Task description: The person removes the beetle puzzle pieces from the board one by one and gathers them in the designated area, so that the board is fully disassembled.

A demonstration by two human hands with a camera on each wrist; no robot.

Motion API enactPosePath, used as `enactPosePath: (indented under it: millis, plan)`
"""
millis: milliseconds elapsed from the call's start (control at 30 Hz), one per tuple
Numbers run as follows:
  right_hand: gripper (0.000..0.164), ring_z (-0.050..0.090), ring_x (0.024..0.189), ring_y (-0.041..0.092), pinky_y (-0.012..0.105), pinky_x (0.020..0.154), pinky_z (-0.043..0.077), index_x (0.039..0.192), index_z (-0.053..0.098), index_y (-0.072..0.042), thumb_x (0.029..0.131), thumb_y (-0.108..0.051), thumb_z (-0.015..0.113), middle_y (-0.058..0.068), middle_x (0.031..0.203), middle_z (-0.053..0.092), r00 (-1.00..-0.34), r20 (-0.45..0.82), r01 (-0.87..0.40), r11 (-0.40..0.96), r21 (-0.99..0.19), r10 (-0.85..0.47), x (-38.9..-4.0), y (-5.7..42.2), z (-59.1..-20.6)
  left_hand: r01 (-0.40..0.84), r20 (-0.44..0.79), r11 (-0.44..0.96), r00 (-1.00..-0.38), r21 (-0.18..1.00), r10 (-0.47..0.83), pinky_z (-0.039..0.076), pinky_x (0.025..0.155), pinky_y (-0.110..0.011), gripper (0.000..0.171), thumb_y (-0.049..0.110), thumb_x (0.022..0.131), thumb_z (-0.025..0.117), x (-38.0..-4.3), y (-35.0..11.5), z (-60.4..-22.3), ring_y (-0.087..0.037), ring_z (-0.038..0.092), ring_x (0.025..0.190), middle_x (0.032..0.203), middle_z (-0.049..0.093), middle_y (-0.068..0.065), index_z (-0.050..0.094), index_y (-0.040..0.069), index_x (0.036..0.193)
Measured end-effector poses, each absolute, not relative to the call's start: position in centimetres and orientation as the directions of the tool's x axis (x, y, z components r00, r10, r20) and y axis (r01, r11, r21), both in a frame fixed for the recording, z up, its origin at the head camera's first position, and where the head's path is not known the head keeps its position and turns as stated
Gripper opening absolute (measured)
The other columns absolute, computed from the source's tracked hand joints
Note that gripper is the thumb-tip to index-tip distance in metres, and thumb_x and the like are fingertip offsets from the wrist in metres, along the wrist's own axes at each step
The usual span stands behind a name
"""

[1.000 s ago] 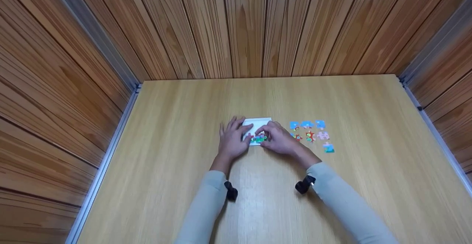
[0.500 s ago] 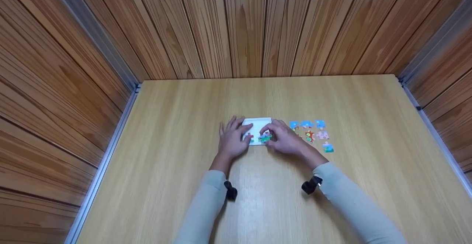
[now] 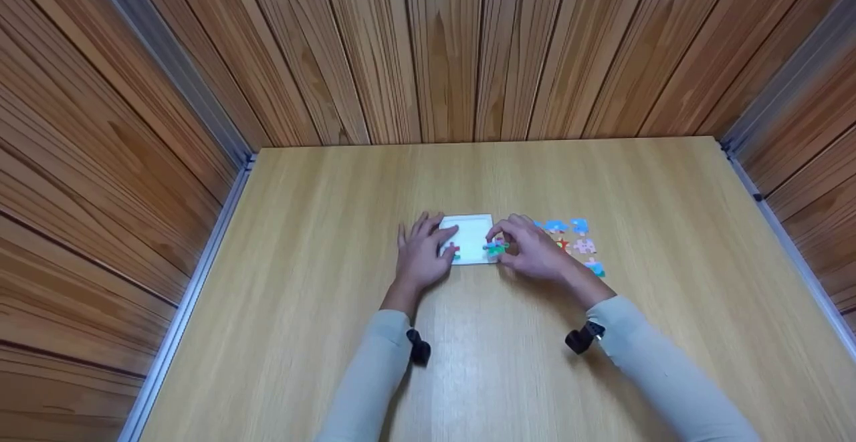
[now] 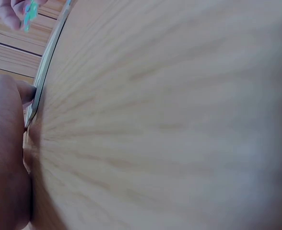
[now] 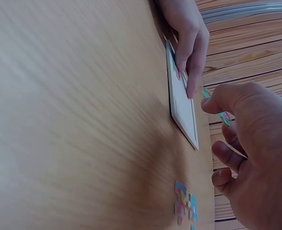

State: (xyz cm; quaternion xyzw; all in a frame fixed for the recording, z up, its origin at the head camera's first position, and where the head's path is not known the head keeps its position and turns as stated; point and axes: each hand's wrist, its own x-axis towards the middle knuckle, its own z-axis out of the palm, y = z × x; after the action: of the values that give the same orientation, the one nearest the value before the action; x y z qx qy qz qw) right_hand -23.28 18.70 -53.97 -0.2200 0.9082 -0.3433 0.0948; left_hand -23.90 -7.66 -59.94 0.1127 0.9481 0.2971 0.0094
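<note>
A small white puzzle tray (image 3: 471,231) lies flat on the table. My left hand (image 3: 422,255) rests across its left side with fingers spread, and the thumb touches a red and green jigsaw piece (image 3: 456,253) in the near left corner, partly covering it. Between thumb and fingertip, my right hand (image 3: 535,251) pinches a green jigsaw piece (image 3: 495,248) at the tray's right edge. In the right wrist view this pinched piece (image 5: 225,117) is held tilted above the tray, its other fingers curled loosely below.
Several loose jigsaw pieces (image 3: 584,246) lie in rough rows on the table right of the tray, some hidden behind the right hand. Blue ones (image 3: 556,226) form the far row. A wood-plank wall (image 3: 448,54) stands behind the table.
My right hand has moved right across the tray, carrying the green jigsaw piece from beside the left thumb to the right edge. The left hand has stayed put.
</note>
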Motion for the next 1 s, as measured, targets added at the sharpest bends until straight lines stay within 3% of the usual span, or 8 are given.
enactPosePath:
  millis: [333, 700, 800, 1000]
  plan:
    - [0.033, 0.057, 0.122, 0.029, 0.045, 0.102, 0.052, 0.133, 0.070, -0.017, 0.103, -0.010, 0.079, 0.009, 0.132, 0.064, -0.906, -0.018, -0.304, 0.682, -0.666, -0.422, -23.4, 21.2, -52.6, 0.216, 0.063, 0.796, -0.974, 0.566, 0.219, 0.003, 0.141, -0.077, 0.048, 0.044, 0.111, 0.059, -23.8, -7.6, -59.7, -0.038, 0.025, 0.177, 0.181, 0.046, -0.006, 0.067, 0.031, 0.157]
    - [0.037, 0.060, 0.128, 0.036, 0.053, 0.111, 0.054, 0.134, 0.068, -0.009, 0.099, -0.005, 0.082, 0.016, 0.137, 0.066, -0.908, 0.023, -0.326, 0.670, -0.667, -0.418, -23.3, 23.9, -52.4, 0.226, 0.083, 0.782, -0.972, 0.581, 0.219, 0.006, 0.140, -0.079, 0.047, 0.039, 0.110, 0.062, -23.8, -7.7, -59.9, -0.041, 0.029, 0.175, 0.178, 0.050, -0.010, 0.069, 0.028, 0.155]
    - [0.038, 0.060, 0.127, 0.035, 0.053, 0.110, 0.053, 0.134, 0.068, -0.009, 0.099, -0.006, 0.083, 0.016, 0.137, 0.066, -0.911, 0.022, -0.322, 0.675, -0.664, -0.413, -23.2, 24.7, -52.2, 0.229, 0.086, 0.785, -0.972, 0.576, 0.220, 0.005, 0.140, -0.079, 0.048, 0.040, 0.110, 0.062, -23.9, -7.7, -60.0, -0.041, 0.029, 0.175, 0.178, 0.049, -0.010, 0.069, 0.028, 0.155]
    - [0.037, 0.058, 0.114, 0.027, 0.038, 0.099, 0.051, 0.132, 0.071, -0.009, 0.098, -0.006, 0.086, 0.014, 0.122, 0.067, -0.912, 0.072, -0.355, 0.691, -0.630, -0.403, -23.0, 26.3, -51.8, 0.234, 0.089, 0.782, -0.970, 0.577, 0.225, 0.004, 0.140, -0.078, 0.048, 0.042, 0.110, 0.061, -23.9, -7.7, -59.9, -0.042, 0.028, 0.175, 0.179, 0.048, -0.010, 0.069, 0.028, 0.155]
